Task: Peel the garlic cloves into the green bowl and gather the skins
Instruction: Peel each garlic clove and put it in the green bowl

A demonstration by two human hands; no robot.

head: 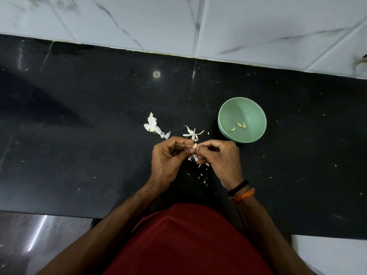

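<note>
The black worktop (79,135) carries everything, and it is dark and glossy, so small white pieces show well on it but they also slide easily. On it, to the right of the hands, stands the green bowl (256,135), with three peeled cloves (239,126) lying at its bottom. The bowl is near the right hand but not touching it.

The left hand (168,155) and the right hand (220,157) meet in front of the person's body. Both grips are closed on one garlic clove (194,145): the fingers of each hand are curled and pinch it between them, above the worktop.

The skins lie in three places: a larger pile (152,125) at the left, a second pile (192,132) just beyond the hands, and many small flakes (200,171) under and below the hands.

I think the main risk is the clove itself. It is small and probably slippery, so a strong pull on the skin can make it jump out of the pinch and fall on the worktop, not into the bowl. A second risk is that the light flakes scatter further, for example by a moving wrist, and then gathering them becomes harder.
</note>
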